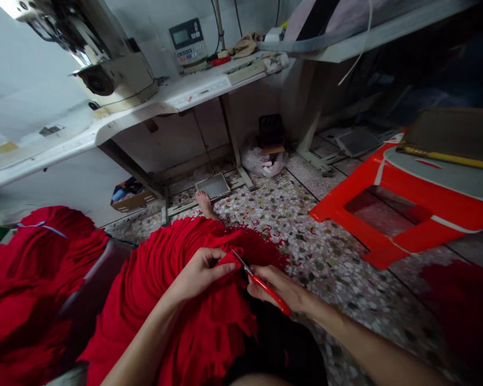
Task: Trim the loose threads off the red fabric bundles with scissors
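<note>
Across my lap lies a thick stack of red fabric pieces (156,262). My left hand (203,271) is closed on the edge of one red fabric piece, pinching it between thumb and fingers. In my right hand (279,287) is a pair of scissors (268,292) with red handles, its metal blades pointing up and left. The blade tips touch or nearly touch the fabric edge beside my left fingertips; whether the blades are parted is too small to tell.
At my left a bin (99,262) holds more red fabric (36,279). A sewing machine (112,75) stands on the white table (193,94) ahead, with a control panel (188,43). An orange-red stool (406,209) is at the right. Red scraps (265,230) litter the speckled floor.
</note>
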`<action>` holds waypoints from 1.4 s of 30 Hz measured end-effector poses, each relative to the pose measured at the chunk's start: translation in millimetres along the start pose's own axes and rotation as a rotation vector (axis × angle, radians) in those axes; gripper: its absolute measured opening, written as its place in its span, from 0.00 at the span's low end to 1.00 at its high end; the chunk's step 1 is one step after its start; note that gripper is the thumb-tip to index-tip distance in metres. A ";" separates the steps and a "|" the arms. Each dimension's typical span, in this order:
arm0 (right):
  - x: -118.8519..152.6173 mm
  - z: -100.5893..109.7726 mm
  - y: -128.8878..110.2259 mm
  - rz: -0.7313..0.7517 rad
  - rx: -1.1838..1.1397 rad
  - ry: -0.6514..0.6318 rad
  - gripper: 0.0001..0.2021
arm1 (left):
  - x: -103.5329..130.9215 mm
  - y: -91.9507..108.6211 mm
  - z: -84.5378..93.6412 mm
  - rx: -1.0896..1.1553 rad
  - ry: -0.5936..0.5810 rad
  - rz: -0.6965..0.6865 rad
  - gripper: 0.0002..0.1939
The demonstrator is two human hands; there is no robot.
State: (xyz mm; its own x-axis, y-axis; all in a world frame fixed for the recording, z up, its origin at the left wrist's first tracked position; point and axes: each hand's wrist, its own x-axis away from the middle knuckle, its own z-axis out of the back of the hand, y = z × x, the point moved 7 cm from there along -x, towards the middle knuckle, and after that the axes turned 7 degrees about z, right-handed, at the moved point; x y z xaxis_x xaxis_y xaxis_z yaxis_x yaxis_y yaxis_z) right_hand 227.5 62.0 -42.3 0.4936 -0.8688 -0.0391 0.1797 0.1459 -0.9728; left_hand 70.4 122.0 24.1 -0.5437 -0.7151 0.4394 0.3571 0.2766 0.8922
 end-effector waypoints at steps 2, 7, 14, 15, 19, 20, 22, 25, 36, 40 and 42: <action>-2.3 -0.1 -0.4 -0.007 0.015 0.007 0.20 | 0.4 3.0 -2.4 -0.045 -0.013 -0.024 0.14; -4.8 -2.4 7.4 -0.079 0.004 0.032 0.22 | -1.5 -1.1 -3.0 -0.125 -0.023 -0.037 0.15; 8.0 -0.9 36.3 -0.183 -0.134 0.198 0.27 | 21.1 8.3 -12.4 -0.194 -0.208 -0.049 0.14; 10.9 -0.1 44.6 -0.213 -0.187 0.222 0.27 | 28.8 6.7 -16.7 -0.194 -0.312 -0.003 0.14; 16.0 4.5 71.3 -0.298 -0.281 0.288 0.26 | 39.3 -1.5 6.8 -0.140 -0.266 0.124 0.16; 14.6 5.2 73.8 -0.303 -0.280 0.292 0.26 | 34.7 -0.3 23.7 -0.158 -0.111 0.082 0.15; 9.7 4.8 74.7 -0.318 -0.291 0.301 0.27 | 24.1 4.5 54.8 -0.245 0.189 -0.043 0.13; -1.2 -0.1 68.4 -0.324 -0.321 0.308 0.27 | 1.4 4.2 74.2 -0.381 0.414 -0.136 0.10; -7.5 -5.3 66.4 -0.276 -0.375 0.303 0.25 | -21.2 -23.0 101.3 -0.029 0.513 -0.090 0.16; -0.3 2.2 74.8 -0.288 -0.350 0.308 0.25 | 2.3 -38.4 113.1 0.401 0.601 -0.051 0.21; 1.8 3.0 74.4 -0.291 -0.320 0.292 0.25 | 7.8 -36.2 103.0 0.464 0.559 -0.072 0.20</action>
State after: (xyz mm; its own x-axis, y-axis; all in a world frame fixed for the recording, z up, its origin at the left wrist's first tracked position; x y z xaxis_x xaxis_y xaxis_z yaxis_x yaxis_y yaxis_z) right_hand 244.3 72.7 -114.1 0.1953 -0.9543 0.2261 -0.0176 -0.2340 -0.9721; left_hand -25.0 172.5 6.0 -0.0402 -0.9285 0.3692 -0.0912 0.3714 0.9240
